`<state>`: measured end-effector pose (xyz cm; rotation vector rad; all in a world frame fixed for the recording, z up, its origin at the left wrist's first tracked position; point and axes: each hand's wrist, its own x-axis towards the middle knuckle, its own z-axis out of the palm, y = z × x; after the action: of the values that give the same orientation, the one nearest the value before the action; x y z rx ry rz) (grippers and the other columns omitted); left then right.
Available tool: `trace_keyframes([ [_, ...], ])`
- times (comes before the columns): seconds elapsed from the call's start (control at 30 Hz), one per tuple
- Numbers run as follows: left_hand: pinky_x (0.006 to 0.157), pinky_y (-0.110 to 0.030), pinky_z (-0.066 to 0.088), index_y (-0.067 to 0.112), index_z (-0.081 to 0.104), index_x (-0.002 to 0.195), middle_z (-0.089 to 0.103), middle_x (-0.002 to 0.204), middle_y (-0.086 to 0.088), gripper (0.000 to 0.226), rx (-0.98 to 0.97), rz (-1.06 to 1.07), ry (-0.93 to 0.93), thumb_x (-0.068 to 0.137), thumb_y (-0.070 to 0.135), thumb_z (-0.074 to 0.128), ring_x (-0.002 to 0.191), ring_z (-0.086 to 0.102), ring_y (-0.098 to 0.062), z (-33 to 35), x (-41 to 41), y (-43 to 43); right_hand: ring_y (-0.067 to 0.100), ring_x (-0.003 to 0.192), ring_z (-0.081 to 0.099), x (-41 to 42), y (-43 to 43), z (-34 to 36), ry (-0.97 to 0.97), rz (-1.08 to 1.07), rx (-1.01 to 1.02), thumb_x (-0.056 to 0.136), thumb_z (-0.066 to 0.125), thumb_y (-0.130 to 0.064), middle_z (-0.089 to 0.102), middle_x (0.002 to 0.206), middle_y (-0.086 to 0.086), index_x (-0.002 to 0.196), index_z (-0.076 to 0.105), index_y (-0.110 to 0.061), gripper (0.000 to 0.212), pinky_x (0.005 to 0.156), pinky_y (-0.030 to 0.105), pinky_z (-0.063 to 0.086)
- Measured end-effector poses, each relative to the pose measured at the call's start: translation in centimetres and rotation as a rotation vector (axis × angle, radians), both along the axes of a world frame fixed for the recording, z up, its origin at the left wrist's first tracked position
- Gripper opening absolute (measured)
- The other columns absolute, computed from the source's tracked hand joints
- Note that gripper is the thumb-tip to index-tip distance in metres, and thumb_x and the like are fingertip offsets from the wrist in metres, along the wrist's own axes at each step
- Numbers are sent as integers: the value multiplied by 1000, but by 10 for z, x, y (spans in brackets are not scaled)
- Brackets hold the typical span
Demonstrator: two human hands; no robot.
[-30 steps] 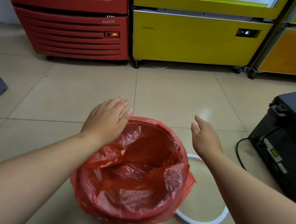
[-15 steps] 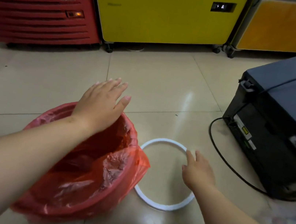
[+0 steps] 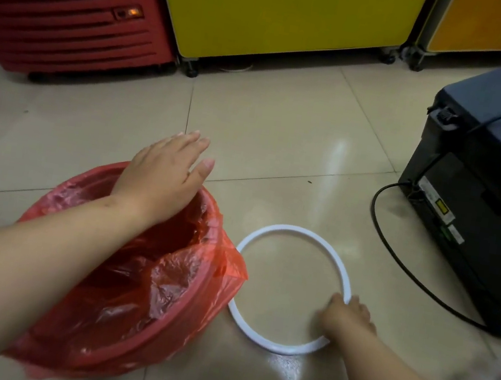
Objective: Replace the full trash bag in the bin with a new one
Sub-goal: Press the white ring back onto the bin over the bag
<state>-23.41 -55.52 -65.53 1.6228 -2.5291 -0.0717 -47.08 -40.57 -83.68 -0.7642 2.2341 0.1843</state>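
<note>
The bin (image 3: 114,309), lined with a red bag (image 3: 145,275), sits near left; the white ring (image 3: 281,347) lies flat just right of it. Left hand (image 3: 163,176) rests flat and unclenched on the far rim; right hand (image 3: 345,318), nearer, touches the ring's right arc, grip unclear

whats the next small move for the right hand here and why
Probably close the right hand on the white ring and lift it off the floor. The red bag already lines the bin with its edge folded over the rim, the left hand rests flat on top, and the ring lies loose beside it, likely meant to clamp the bag.
</note>
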Motion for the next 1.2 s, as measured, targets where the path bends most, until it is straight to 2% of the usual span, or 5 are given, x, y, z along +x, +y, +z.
trace_keyframes([
  [0.17,117,-37,15,22,33,143,30,154,0,59,-15,-2,-25,92,49,18,143,24,-20,2,5,3,38,115,50,-1,-10,3,-93,-441,-243,95,31,-22,49,130,20,131,41,-5,41,96,38,42],
  [0.43,118,-38,15,22,33,143,30,154,-1,57,-44,9,-51,94,47,19,143,25,-21,15,26,4,37,88,54,-6,-37,54,-45,-471,-633,93,32,-20,54,91,11,112,46,-17,23,72,41,42],
  [0.67,117,-39,18,18,33,142,30,154,-2,52,-40,69,19,97,42,23,143,25,-20,42,60,5,34,96,57,-3,-76,159,180,-255,-810,91,41,1,42,128,12,130,50,-7,41,77,34,42],
  [1.07,77,-39,49,19,45,131,54,114,0,52,421,670,1305,94,52,31,101,57,-23,91,131,9,23,72,52,117,-84,263,-5,165,-940,86,51,-5,53,126,12,132,53,-19,48,60,28,41],
  [1.2,71,-39,53,15,49,123,54,114,-4,37,470,697,1338,97,36,34,98,61,-26,77,152,25,13,48,45,147,-71,255,-27,270,-841,85,52,-3,56,124,11,133,53,-20,50,40,23,33],
])
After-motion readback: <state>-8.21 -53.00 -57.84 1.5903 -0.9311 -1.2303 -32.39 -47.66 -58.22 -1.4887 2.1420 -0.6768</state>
